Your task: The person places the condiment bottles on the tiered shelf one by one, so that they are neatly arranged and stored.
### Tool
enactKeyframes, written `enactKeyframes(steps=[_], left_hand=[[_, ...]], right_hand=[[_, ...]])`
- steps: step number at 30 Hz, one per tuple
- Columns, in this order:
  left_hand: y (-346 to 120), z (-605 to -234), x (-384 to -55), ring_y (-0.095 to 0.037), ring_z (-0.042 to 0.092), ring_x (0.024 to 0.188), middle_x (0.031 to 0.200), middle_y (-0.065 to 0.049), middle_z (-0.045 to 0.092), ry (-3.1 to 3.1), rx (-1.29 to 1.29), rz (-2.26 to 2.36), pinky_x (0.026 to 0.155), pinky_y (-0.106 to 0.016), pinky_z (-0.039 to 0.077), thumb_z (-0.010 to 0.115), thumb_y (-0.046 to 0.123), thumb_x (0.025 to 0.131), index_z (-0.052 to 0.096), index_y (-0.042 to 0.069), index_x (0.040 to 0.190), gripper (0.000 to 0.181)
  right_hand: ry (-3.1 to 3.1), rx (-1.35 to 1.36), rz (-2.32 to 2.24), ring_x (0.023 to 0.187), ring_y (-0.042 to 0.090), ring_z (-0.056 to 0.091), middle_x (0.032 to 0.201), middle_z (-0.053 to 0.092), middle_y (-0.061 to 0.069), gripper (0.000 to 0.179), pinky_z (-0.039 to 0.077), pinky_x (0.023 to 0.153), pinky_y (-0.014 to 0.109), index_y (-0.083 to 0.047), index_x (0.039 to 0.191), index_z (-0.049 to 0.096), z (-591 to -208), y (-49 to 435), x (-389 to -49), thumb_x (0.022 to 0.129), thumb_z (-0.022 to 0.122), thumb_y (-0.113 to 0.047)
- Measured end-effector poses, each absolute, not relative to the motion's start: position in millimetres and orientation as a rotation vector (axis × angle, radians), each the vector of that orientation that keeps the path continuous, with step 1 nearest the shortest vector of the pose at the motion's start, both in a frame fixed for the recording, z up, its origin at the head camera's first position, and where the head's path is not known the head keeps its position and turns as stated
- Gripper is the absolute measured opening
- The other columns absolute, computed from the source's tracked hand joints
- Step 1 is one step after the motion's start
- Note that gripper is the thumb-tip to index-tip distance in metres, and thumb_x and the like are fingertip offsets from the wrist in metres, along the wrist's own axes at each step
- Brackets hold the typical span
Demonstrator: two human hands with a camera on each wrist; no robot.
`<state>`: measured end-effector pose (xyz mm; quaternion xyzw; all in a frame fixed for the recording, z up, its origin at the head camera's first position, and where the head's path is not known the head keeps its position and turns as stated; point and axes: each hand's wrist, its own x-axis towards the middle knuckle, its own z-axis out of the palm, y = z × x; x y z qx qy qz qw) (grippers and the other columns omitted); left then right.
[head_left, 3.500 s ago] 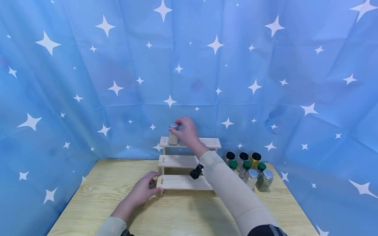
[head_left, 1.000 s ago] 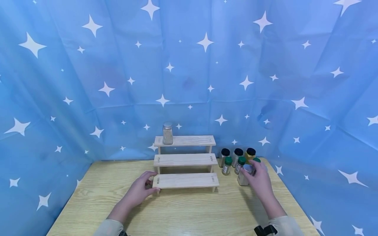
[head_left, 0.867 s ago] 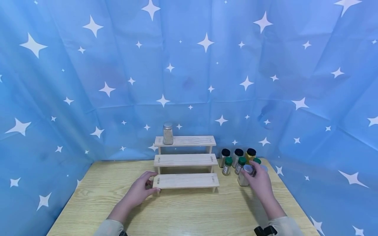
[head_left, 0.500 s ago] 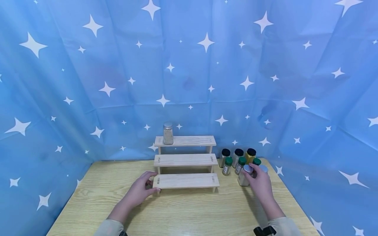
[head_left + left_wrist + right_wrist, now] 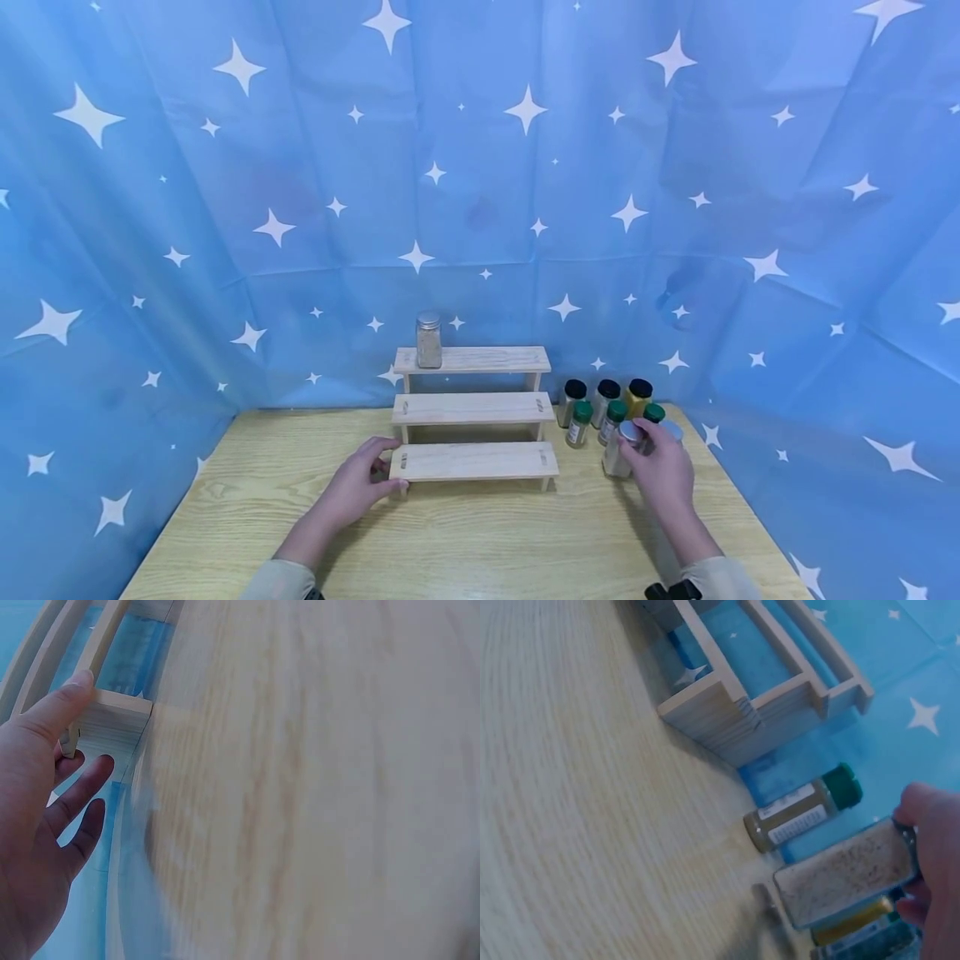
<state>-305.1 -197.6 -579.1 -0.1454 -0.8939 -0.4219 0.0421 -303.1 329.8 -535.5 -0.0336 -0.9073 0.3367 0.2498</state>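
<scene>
A three-tier wooden shelf rack [image 5: 474, 461] stands at the back of the table. My left hand [image 5: 360, 483] grips the left end of its lowest tier, thumb on top and a finger beneath in the left wrist view. On the right, my right hand [image 5: 666, 471] pinches a silver-lidded glass spice jar [image 5: 617, 460] by its top. Pale, speckled contents fill that jar [image 5: 847, 874] in the right wrist view, where its base is close over the table. Another silver-lidded spice jar [image 5: 429, 345] stands upright at the left end of the top tier.
Around the right hand, spice jars stand close together: several with black lids [image 5: 608, 389], several with green lids [image 5: 581, 410], and a silver-lidded one [image 5: 671, 431] partly hidden behind the hand. A blue star-patterned curtain [image 5: 480, 208] closes off the back and sides.
My right hand has let go of the first jar on the top tier, moved right and taken hold of another silver-lidded jar. The left hand keeps its grip on the rack.
</scene>
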Motion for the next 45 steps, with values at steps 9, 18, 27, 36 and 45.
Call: enactKeyframes(steps=[9,18,27,36,45], left_hand=[[-197.7,-577.6,-305.4,-0.010,0.066,0.105,0.139,0.004,0.065,-2.734,-0.415,-1.301,0.089,-0.037,0.060,0.094,0.031,0.090,0.064,0.018,0.150,0.068],[-196.7,-576.9,-306.6,-0.010,0.067,0.105,0.141,0.003,0.065,-2.734,-0.437,-1.298,0.089,-0.037,0.061,0.094,0.031,0.090,0.064,0.018,0.150,0.068],[-197.5,-579.3,-306.8,-0.011,0.066,0.105,0.139,0.003,0.066,-2.719,-0.476,-1.290,0.088,-0.035,0.060,0.094,0.034,0.089,0.064,0.015,0.150,0.070],[-197.1,-577.8,-304.5,-0.011,0.067,0.105,0.139,0.003,0.066,-2.720,-0.464,-1.278,0.089,-0.035,0.060,0.094,0.032,0.089,0.064,0.015,0.151,0.071],[-196.9,-577.1,-304.1,-0.012,0.067,0.105,0.141,0.002,0.066,-2.726,-0.473,-1.270,0.088,-0.035,0.060,0.094,0.033,0.090,0.064,0.014,0.151,0.071]], right_hand=[[-2.329,0.049,0.849,0.107,0.038,0.070,0.123,0.076,0.019,0.041,0.056,0.082,0.051,-0.002,0.129,0.076,-511.0,318.9,-306.6,0.093,0.090,-0.015],[-2.283,0.129,0.882,0.096,0.032,0.069,0.118,0.076,0.013,0.038,0.049,0.066,0.029,-0.005,0.127,0.079,-477.8,299.4,-315.7,0.094,0.092,-0.019],[-2.228,0.253,0.967,0.101,0.032,0.072,0.112,0.077,0.011,0.039,0.047,0.069,0.014,-0.004,0.126,0.080,-446.1,274.8,-335.9,0.092,0.094,-0.018],[-2.249,0.405,0.984,0.103,0.029,0.070,0.108,0.075,0.011,0.035,0.057,0.080,0.046,-0.003,0.123,0.080,-417.7,239.3,-356.3,0.095,0.092,-0.021],[-2.262,0.465,1.075,0.105,0.029,0.070,0.112,0.076,0.016,0.034,0.059,0.088,0.054,-0.005,0.124,0.080,-399.5,203.2,-378.9,0.096,0.091,-0.022]])
